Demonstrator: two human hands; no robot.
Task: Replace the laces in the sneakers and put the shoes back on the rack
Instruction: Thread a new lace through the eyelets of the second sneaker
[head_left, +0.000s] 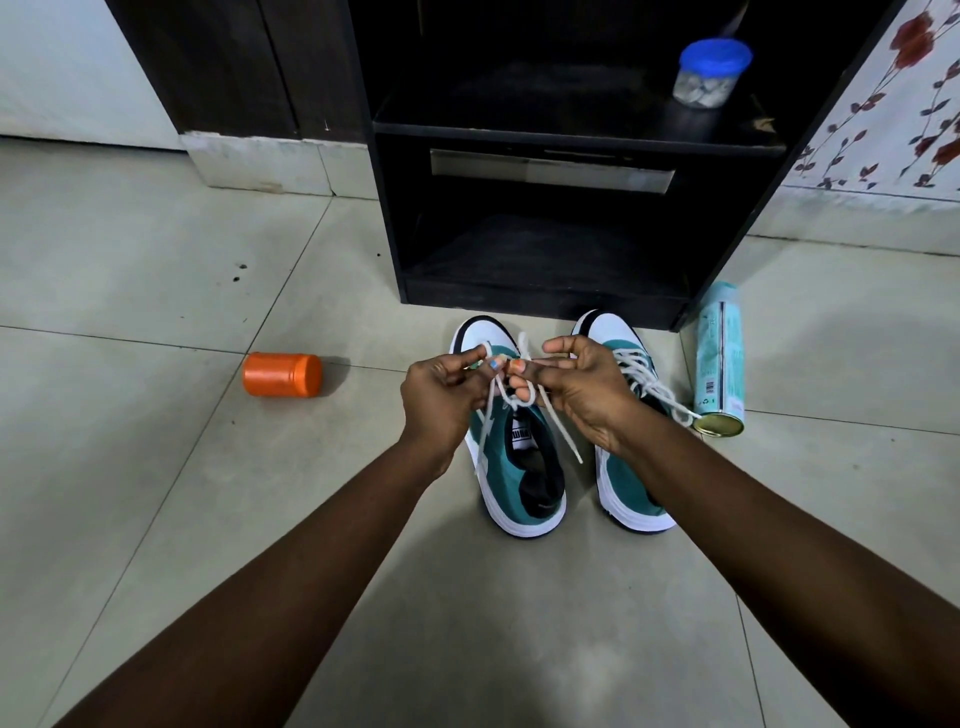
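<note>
Both hands, left hand (441, 395) and right hand (576, 387), pinch the white lace (511, 400) above the left teal sneaker (519, 467) on the floor (156, 270) before the rack (545, 156).

Both bare forearms reach in from the 7 and 5 o'clock corners and converge near the centre, wrists straight. The left hand (441, 397) curls its fingers, thumb and forefinger pinching a thin white cord lace (496, 395). At its 3 o'clock, nearly touching, the right hand (582, 387) pinches the same lace, fingertips (515, 367) pointing toward 9 o'clock.
</note>
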